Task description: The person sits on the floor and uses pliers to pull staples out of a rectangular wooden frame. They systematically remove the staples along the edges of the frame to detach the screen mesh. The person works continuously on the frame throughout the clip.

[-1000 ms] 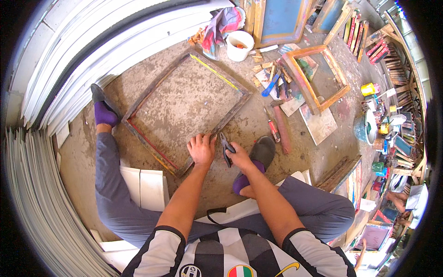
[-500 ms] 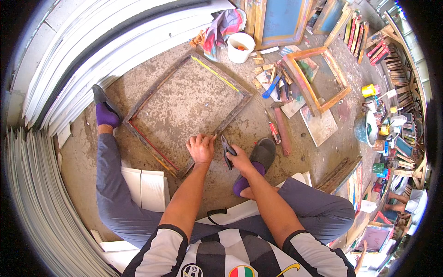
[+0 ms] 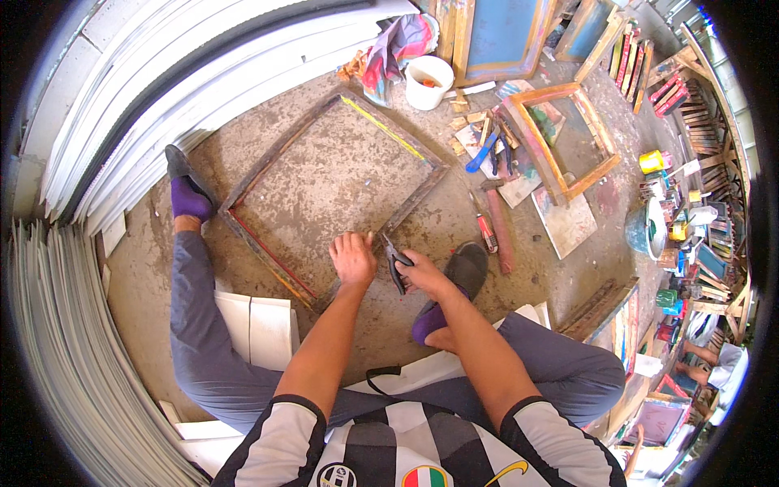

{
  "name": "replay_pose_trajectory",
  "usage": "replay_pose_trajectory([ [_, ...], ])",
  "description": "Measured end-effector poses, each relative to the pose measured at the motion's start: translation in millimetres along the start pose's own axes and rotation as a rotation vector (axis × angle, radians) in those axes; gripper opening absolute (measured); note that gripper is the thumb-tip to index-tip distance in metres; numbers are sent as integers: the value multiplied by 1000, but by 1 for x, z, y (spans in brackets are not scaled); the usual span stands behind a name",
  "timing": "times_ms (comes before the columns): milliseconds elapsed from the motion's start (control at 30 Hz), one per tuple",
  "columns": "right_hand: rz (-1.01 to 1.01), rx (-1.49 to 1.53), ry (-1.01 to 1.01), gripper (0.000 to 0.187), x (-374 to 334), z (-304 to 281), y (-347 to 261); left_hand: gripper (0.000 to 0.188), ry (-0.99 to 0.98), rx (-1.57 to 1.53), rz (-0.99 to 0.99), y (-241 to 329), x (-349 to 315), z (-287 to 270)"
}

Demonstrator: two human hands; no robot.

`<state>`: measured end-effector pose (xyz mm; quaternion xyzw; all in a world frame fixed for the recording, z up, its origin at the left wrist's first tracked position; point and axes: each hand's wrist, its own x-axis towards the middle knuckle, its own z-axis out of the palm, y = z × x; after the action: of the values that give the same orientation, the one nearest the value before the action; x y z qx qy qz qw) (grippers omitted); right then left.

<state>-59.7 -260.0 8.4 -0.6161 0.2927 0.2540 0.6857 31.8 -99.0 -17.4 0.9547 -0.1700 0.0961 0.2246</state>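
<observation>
A worn dark wooden frame lies on the floor in front of me, with a yellow streak along its far right side and red along its near left side. My left hand is closed over the near right bar, thumb toward the pliers. In my right hand is a pair of pliers with dark handles. Their jaws point away from me and meet the edge of that bar, just right of my left hand. Whether they grip anything small there, I cannot tell.
Right of the frame lie a hammer, a red-handled screwdriver and blue-handled pliers. A smaller wooden frame and a white bucket stand farther off. White sheets are stacked at left; paint pots line the right.
The pliers' jaws have shifted slightly left, closer against the frame's bar. My left hand stays on the frame, and the frame has not visibly moved.
</observation>
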Motion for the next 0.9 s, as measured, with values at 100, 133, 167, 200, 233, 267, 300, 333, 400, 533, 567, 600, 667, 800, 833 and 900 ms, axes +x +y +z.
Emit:
replay_pose_trajectory([
  [100, 51, -22, -100, 32, 6, -6, -8, 21, 53, 22, -144, -8, -2, -12],
  [133, 53, -46, -100, 34, 10, -9, -6, 22, 72, 40, -134, -12, -3, -18],
  [167, 56, -70, -99, 35, 14, -12, -5, 23, 91, 58, -123, -17, -5, -23],
  [200, 58, -93, -98, 36, 18, -16, -4, 28, 105, 83, -105, -24, -7, -25],
  [233, 55, -138, -140, 38, 21, -20, -9, 29, 78, 85, -112, -29, -10, -31],
  [267, 55, -181, -177, 40, 23, -26, -16, 29, 47, 84, -118, -31, -12, -37],
  [300, 55, -223, -213, 42, 25, -32, -23, 30, 16, 82, -123, -34, -15, -41],
  [333, 40, -254, -201, 44, 25, -35, -29, 31, 46, 86, -77, -39, -19, -42],
  [400, 86, -329, -246, 44, 30, -48, -45, 32, 29, 89, -75, -44, -27, -41],
  [533, 177, -424, -385, 48, 53, -80, -68, 33, 17, 54, -82, -40, -27, -38],
  [567, 202, -441, -418, 48, 58, -85, -73, 32, 5, 45, -69, -39, -27, -38],
  [600, 206, -464, -404, 45, 63, -88, -76, 32, -7, 37, -56, -39, -26, -39],
  [667, 259, -479, -448, 42, 70, -89, -86, 30, -20, 35, -43, -40, -27, -40],
  [800, 328, -481, -516, 39, 91, -100, -94, 27, -21, 40, -6, -39, -22, -41],
  [833, 327, -515, -506, 40, 95, -99, -95, 26, -20, 40, -1, -40, -23, -41],
  [900, 324, -583, -484, 44, 101, -98, -96, 25, -21, 37, 8, -41, -23, -41],
])
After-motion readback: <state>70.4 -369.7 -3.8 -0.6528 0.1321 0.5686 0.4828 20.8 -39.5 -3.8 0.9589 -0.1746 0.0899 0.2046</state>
